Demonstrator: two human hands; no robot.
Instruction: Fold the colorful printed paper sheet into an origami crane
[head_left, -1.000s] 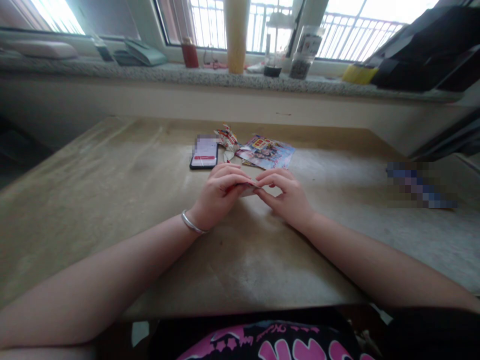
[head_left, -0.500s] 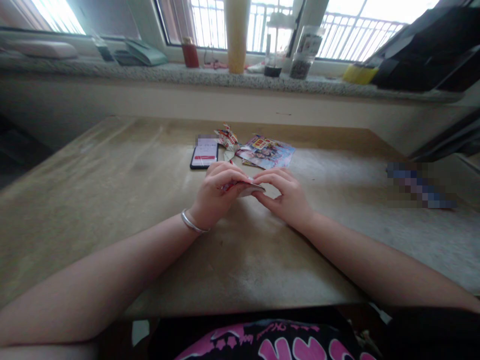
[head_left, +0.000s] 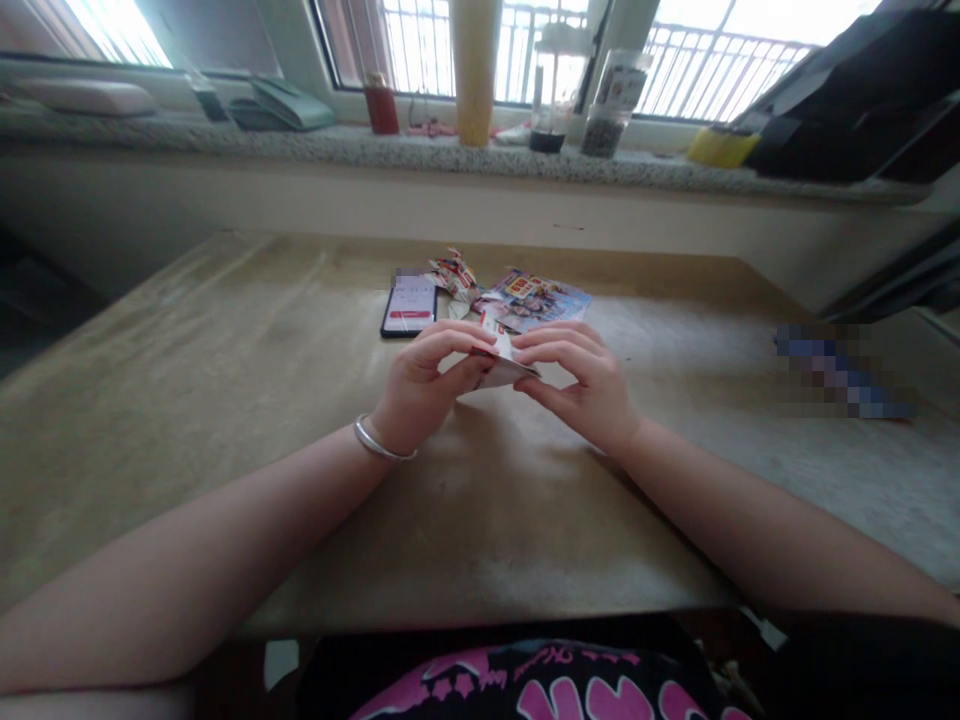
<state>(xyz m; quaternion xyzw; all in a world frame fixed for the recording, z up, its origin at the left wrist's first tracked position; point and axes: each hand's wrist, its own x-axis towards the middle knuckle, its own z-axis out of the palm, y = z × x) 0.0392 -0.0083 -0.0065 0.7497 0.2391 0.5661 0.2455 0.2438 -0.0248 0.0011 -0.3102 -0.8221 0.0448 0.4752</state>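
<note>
Between my hands, above the middle of the table, is a folded piece of paper (head_left: pixel 501 372), white with red printed parts. My left hand (head_left: pixel 429 378), with a silver bangle at the wrist, pinches its left side between thumb and fingers. On the right side, the thumb and fingers of my right hand (head_left: pixel 581 380) grip the paper's edge. Fingers hide part of the folds. Just beyond lie a crumpled or folded printed paper piece (head_left: pixel 456 280) and flat colourful printed sheets (head_left: pixel 551 303). A phone (head_left: pixel 409 305) with a lit screen lies to their left.
A blurred blue and pink item (head_left: pixel 840 370) lies at the table's (head_left: pixel 225 400) right side. Behind the table, a stone windowsill (head_left: pixel 300 146) carries a red bottle (head_left: pixel 381 104), clear containers (head_left: pixel 606 105), a yellow item (head_left: pixel 721 146) and a black bag-like object (head_left: pixel 832 100).
My hands have moved slightly apart. The paper is opened wider between them, and more of its white surface and a raised red-and-white flap show.
</note>
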